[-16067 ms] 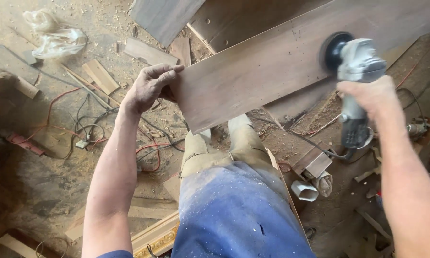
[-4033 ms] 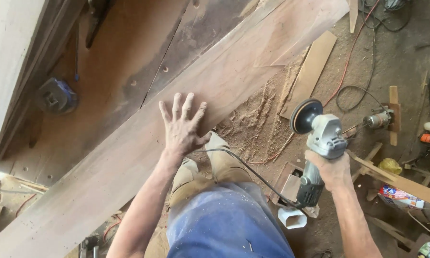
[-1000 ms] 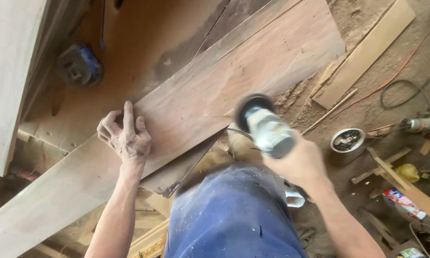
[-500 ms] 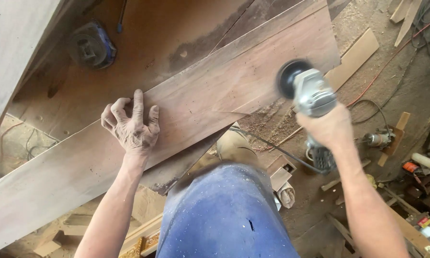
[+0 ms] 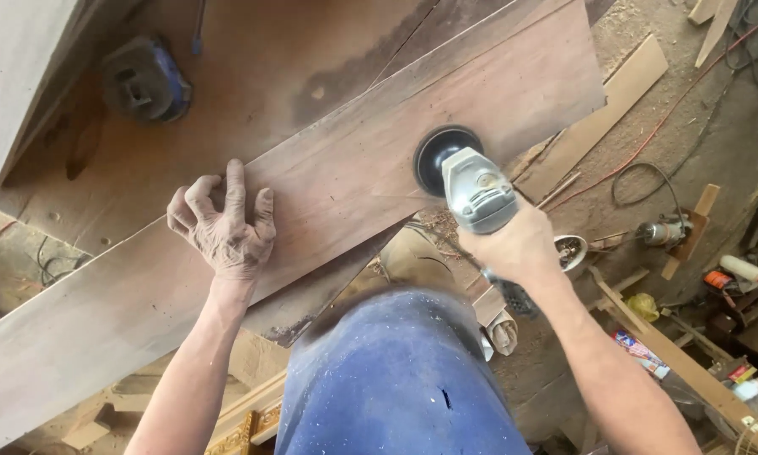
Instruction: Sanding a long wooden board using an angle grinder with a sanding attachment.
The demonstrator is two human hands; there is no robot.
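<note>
Plank (image 5: 328,177): long brown board, runs diagonally lower left to upper right, lying on a wider wood panel (image 5: 252,76).
Left hand (image 5: 224,222): palm down, fingers curled, pressing on plank's far edge.
Right hand (image 5: 520,244): closed round angle grinder (image 5: 471,184) body (disc end on plank, nr its right end).
Other: blue power tool (image 5: 145,78) on panel, upper left.

The long plank (image 5: 328,185) is reddish brown, fading to a pale, dusty grey-brown toward its lower left end. The angle grinder (image 5: 471,181) is silver-grey with a black disc — its grip hidden in the right hand (image 5: 522,248). The trousers (image 5: 396,379) are blue, flecked with pale dust. On the brown board (image 5: 252,76) behind lies a dark grey power tool (image 5: 143,80) with blue trim — a red cable (image 5: 648,135) runs over the sawdust-tan floor (image 5: 691,101).
</note>
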